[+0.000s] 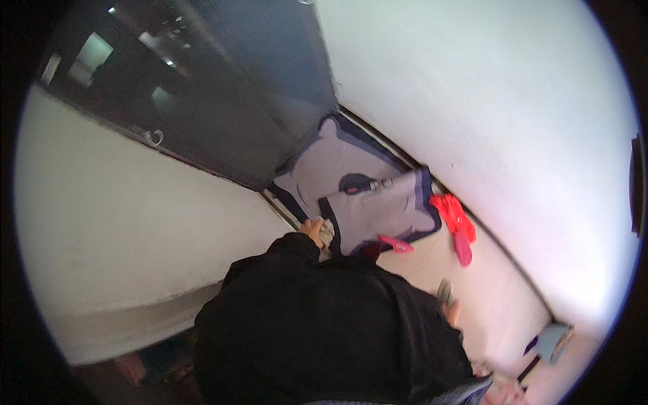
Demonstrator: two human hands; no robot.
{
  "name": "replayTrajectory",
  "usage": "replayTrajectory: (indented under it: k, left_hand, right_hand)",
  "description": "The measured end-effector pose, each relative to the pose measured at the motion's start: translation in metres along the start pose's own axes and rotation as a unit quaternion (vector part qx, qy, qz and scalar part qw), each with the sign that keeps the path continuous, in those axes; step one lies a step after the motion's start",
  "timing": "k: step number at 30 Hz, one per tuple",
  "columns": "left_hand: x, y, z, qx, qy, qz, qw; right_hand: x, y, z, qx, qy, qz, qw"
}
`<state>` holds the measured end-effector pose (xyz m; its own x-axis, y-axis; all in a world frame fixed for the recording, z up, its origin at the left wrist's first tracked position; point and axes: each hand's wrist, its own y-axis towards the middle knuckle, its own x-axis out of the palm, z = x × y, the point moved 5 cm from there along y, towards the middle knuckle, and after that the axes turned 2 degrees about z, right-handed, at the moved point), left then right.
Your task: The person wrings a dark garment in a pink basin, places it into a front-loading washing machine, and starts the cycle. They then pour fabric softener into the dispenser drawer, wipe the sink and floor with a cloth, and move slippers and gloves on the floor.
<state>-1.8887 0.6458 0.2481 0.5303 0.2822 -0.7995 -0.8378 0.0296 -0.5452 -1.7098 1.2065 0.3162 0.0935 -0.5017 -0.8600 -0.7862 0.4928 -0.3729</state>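
My left hand (312, 231) is closed on a crumpled pale cloth (326, 234), beside the dark edge of a grey doormat with a navy border (374, 215). Part of the mat is folded over itself. At the lower right, my right hand (450, 310) has a blurred greyish thing (445, 292) at its fingers; what it is I cannot tell. A pink slipper (397, 244) lies at the mat's near edge, and a second pink slipper (462, 249) lies on the floor, touching a crumpled red plastic bag (452, 210).
A dark door (217, 96) stands beyond the mat, between a white wall on the left (152, 217) and another on the right (471, 101). A light blue-grey object (553, 341) is at the lower right by the wall. Pale floor (486, 293) shows nearby.
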Motion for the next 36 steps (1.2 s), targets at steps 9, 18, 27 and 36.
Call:
replayTrajectory:
  k: [9, 18, 27, 36]
  left_hand:
    - [-0.033, 0.030, 0.141, 0.153, -0.080, -0.092, 0.981]
    - [0.042, -0.011, 0.247, 0.386, 0.023, -0.289, 0.876]
    - [0.198, -0.009, 0.262, 0.344, 0.026, -0.332, 0.878]
    - [0.279, 0.024, 0.230, 0.066, -0.084, -0.315, 0.943]
  right_hand:
    - [0.014, 0.048, -0.099, -0.012, 0.176, -0.010, 0.984]
    - [0.118, 0.039, -0.112, -0.062, 0.201, -0.189, 0.959]
    - [0.206, 0.071, -0.059, -0.101, 0.215, -0.309, 0.921]
    - [0.262, 0.094, 0.048, 0.034, 0.225, -0.235, 0.945]
